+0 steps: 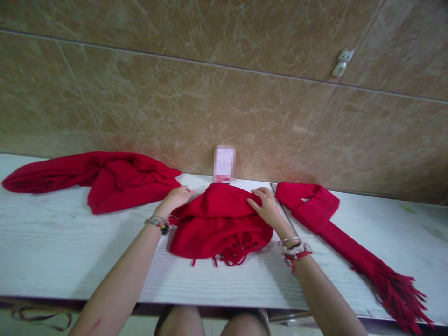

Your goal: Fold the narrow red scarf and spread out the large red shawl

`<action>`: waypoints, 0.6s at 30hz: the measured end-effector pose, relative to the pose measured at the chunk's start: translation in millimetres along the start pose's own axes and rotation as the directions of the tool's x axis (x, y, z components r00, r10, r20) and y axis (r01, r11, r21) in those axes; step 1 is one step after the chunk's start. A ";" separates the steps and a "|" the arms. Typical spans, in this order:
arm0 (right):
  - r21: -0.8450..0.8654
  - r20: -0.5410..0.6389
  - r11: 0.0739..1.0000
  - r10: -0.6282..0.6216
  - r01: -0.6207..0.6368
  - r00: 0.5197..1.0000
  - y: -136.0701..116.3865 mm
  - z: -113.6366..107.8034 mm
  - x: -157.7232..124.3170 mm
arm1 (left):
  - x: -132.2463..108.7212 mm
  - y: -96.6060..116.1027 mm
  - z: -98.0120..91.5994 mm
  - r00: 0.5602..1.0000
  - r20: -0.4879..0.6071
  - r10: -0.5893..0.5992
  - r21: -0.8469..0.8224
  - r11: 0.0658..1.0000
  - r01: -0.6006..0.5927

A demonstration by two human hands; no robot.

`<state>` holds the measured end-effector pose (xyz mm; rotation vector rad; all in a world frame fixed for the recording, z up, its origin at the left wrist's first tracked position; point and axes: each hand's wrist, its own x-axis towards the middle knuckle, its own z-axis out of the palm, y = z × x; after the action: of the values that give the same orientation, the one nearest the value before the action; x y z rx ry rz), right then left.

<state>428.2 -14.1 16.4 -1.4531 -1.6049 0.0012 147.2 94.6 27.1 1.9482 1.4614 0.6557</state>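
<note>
You have the central gathered red scarf (pixel 217 228) on the white wood-grain tabletop (pixel 52 242), between your forearms, its fringe (pixel 238 252) toward you. Your left hand (pixel 179 197) is at its upper left edge, fingers curled close together; whether they pinch cloth cannot be told. Your right hand (pixel 266 207) lies at the upper right edge, thumb and forefinger slightly parted; its grip is likewise unclear. A push toward the wall (pixel 168 107) could topple the pale card (pixel 224 162) standing just behind the cloth. The loose ends of your red string bracelet (pixel 293 261) could snag in the fringe. A leftward sweep could disturb the red cloth bundle (pixel 131 179) near your left fingers; the folded fringed scarf (pixel 350 242) at right, its tassels overhanging the front edge, could slip if tugged.
</note>
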 end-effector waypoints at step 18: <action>0.774 -0.027 0.606 0.324 -0.186 0.946 3.7 -41.8 7.7 | -1.3 10.1 -30.8 0.844 -0.533 -0.061 -0.181 0.983 -0.044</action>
<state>457.9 -30.3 42.5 -0.9396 -1.0173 0.6487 131.9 96.7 55.6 1.6792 1.6508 1.3711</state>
